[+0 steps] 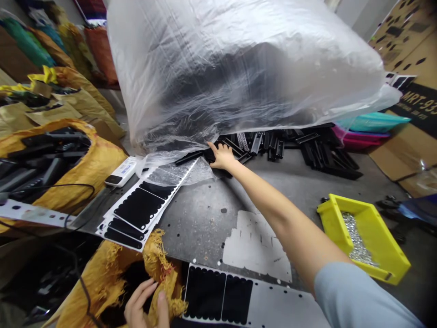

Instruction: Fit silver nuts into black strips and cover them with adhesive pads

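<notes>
My right hand reaches forward to the low edge of a big clear plastic bag, its fingers apart. It touches or hovers just over dark parts there; exact contact is hard to see. Behind and beside it lies a pile of long black parts, some with silvery faces, partly under the bag. My left hand is low in the view, thumb and fingers apart, beside the frayed edge of a yellow woven sack. Nothing shows in its grasp. Left of my right hand lie sheets of black stickers.
On the grey metal table a yellow bin holds small silvery pieces. A white device sits at the left edge. Another sheet of black stickers lies at the front. Left stands a sack of black parts; cardboard boxes stand right.
</notes>
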Motion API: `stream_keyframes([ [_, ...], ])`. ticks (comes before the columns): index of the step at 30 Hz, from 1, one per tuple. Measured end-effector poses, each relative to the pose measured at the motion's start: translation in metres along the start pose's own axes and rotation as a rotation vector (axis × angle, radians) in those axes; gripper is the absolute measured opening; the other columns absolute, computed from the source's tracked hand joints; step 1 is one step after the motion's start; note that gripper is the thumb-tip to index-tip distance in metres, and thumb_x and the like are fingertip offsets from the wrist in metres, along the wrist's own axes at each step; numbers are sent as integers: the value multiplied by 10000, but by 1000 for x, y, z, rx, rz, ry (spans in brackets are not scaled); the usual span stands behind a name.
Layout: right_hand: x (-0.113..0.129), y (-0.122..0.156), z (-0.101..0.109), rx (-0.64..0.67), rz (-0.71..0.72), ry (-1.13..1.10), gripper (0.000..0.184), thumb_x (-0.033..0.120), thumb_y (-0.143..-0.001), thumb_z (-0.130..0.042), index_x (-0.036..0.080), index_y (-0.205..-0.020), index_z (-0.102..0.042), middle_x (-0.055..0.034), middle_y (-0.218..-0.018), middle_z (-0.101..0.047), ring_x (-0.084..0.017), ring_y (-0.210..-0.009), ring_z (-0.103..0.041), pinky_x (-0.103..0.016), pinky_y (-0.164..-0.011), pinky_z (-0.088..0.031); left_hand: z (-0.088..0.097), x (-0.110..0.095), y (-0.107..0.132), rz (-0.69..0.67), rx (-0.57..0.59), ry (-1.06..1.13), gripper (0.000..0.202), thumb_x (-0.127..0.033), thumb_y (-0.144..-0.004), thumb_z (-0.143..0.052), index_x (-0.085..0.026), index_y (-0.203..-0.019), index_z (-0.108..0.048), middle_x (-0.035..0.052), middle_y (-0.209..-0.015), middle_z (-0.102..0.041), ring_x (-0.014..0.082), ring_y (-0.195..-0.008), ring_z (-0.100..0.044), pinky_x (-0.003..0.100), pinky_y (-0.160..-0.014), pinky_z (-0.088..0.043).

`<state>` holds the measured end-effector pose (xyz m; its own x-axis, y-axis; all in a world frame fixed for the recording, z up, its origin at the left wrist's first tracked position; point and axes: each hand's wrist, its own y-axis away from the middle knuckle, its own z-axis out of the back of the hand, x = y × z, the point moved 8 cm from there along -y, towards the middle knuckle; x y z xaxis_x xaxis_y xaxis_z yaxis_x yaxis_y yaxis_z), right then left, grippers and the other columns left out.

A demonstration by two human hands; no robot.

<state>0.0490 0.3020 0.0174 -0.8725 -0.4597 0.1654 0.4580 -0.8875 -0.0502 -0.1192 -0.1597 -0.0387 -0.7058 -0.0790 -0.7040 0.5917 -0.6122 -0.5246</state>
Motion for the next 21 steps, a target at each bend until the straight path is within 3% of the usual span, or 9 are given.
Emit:
stream_keyframes([
  [4, -20, 39, 1, 80, 66, -60, 1005, 421, -838, -727, 266, -1659, -167, -211, -1405, -489, -381, -1195, -554, -530, -1016, -397, -11, -24, -9, -14, 35, 168, 191, -235, -918, -658, -237, -1104, -610, 63, -1147, -614, 236, -1064, -636, 433, -1014, -518],
  [7, -33, 85, 3, 139, 156, -108, 961, 402, -834, -727, 331, -1648, -222, -132, -1281, -548, -327, -1134, -588, -476, -991, -431, -37, -46, -19, -24, 150, 275, 219, -218, -949, -623, -238, -1165, -591, 70, -1173, -605, 228, -1120, -629, 403, -1024, -522],
  [12, -35, 175, 6, 209, 289, -180, 832, 344, -793, -752, 357, -1560, -428, -68, -1149, -555, -280, -1066, -593, -472, -1046, -417, -123, -88, -46, -88, 527, 320, 322, -252, -973, -607, -250, -1293, -572, 97, -1281, -617, 247, -1217, -607, 424, -1054, -517],
  [15, -22, 224, 8, 232, 390, -264, 745, 345, -801, -749, 326, -1506, -507, -74, -1133, -559, -288, -1084, -586, -508, -1078, -400, -167, -107, -73, -215, 629, 255, 723, -225, -887, -678, -236, -1537, -363, 164, -1591, -397, 334, -1494, -379, 558, -1206, -373],
  [16, -18, 239, 9, 234, 410, -287, 728, 346, -807, -746, 319, -1498, -517, -80, -1140, -562, -292, -1100, -582, -518, -1085, -397, -181, -110, -80, -253, 682, 197, 775, -198, -852, -689, -231, -1552, -359, 168, -1631, -345, 362, -1533, -305, 606, -1236, -302],
  [18, -13, 262, 9, 220, 404, -308, 721, 339, -815, -737, 311, -1500, -515, -90, -1158, -569, -299, -1129, -575, -531, -1102, -390, -201, -114, -86, -344, 844, 144, 614, -125, -839, -629, -229, -1437, -531, 139, -1523, -499, 353, -1456, -416, 615, -1219, -315],
  [21, -14, 285, 9, 149, 322, -309, 738, 339, -824, -717, 281, -1523, -485, -113, -1205, -580, -308, -1192, -563, -561, -1160, -346, -206, -117, -82, -427, 1031, 187, 334, -132, -908, -564, -248, -1189, -701, 70, -1198, -700, 272, -1178, -622, 503, -1104, -463],
])
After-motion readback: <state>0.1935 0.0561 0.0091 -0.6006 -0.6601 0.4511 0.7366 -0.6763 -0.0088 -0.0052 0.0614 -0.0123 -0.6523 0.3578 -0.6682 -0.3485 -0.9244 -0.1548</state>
